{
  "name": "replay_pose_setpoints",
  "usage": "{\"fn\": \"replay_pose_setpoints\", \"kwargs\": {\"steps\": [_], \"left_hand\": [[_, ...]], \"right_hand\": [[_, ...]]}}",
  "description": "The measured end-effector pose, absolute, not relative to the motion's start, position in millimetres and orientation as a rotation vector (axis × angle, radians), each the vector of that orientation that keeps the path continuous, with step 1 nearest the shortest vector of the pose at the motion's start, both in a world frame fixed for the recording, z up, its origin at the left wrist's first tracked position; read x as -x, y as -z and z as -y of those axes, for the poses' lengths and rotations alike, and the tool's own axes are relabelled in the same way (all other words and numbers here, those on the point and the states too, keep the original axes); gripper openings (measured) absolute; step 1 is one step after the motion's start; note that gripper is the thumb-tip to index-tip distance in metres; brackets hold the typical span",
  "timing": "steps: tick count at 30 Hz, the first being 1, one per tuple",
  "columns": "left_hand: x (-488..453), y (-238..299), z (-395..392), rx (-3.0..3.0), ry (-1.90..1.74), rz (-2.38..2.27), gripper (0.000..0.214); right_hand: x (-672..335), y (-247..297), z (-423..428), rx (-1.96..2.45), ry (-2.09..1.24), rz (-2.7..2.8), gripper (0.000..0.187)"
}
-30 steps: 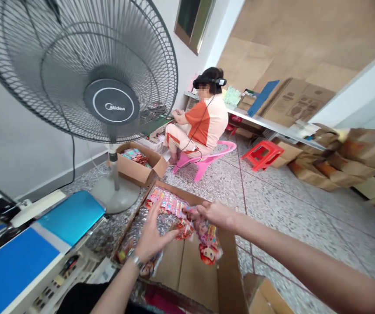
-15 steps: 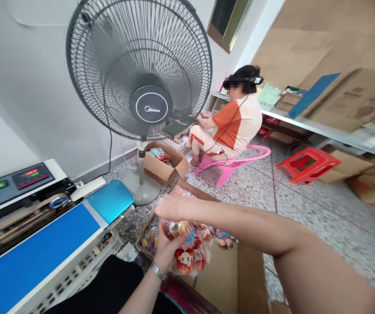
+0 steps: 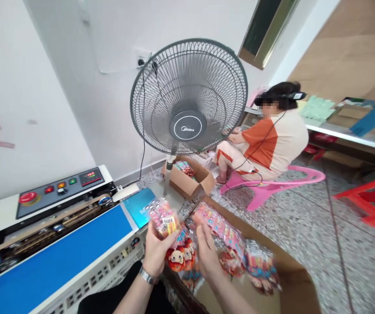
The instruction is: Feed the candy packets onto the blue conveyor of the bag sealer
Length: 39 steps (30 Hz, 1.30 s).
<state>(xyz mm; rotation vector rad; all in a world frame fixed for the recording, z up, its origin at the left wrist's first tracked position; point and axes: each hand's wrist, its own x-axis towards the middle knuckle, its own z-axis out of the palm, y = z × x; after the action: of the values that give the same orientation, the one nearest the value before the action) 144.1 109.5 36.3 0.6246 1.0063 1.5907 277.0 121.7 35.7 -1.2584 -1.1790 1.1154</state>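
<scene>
My left hand (image 3: 156,253) is closed around a bunch of clear plastic packets (image 3: 161,216), pink and yellow, with a barcode label facing up. Right below the thumb, red-haired cartoon faces (image 3: 182,258) show through plastic; whether they belong to the held bunch I cannot tell. My right hand (image 3: 207,249) is beside the bunch, fingers stretched out and nothing visible in it. Both hands are at the near-left side of an open cardboard box (image 3: 297,279). Inside it lie a row of pink packets (image 3: 223,226) and more cartoon packets (image 3: 262,264).
At left stands a machine with a blue conveyor belt (image 3: 76,257) and a control panel (image 3: 59,188). A standing fan (image 3: 189,96) is ahead, near a smaller cardboard box (image 3: 190,181). A person (image 3: 272,135) sits on a pink chair (image 3: 292,176). A red stool (image 3: 370,200) is at right.
My right arm, which crossed over the box with its hand above the left one, has drawn back, and the hand has opened. The left hand has raised the packets leftward. The view has shifted left.
</scene>
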Motion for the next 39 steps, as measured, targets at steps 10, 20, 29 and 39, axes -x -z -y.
{"fn": "replay_pose_setpoints", "kwargs": {"steps": [10, 20, 29, 39], "left_hand": [[-130, -29, -98, -0.765, -1.563, -1.260, 0.054], [-101, -31, -97, -0.918, -1.645, -1.390, 0.054], [-69, -32, -90, -0.524, -1.722, -1.069, 0.055], [0, -20, -91, -0.383, -2.001, -1.260, 0.052]], "right_hand": [[-214, -41, -108, 0.982, -1.526, 0.929, 0.045], [-220, -52, -137, 1.152, -1.153, 1.774, 0.024], [-177, -36, -150, 0.977, -1.427, 1.597, 0.027], [-103, -29, -170, 0.849, -1.553, 1.466, 0.028]]}}
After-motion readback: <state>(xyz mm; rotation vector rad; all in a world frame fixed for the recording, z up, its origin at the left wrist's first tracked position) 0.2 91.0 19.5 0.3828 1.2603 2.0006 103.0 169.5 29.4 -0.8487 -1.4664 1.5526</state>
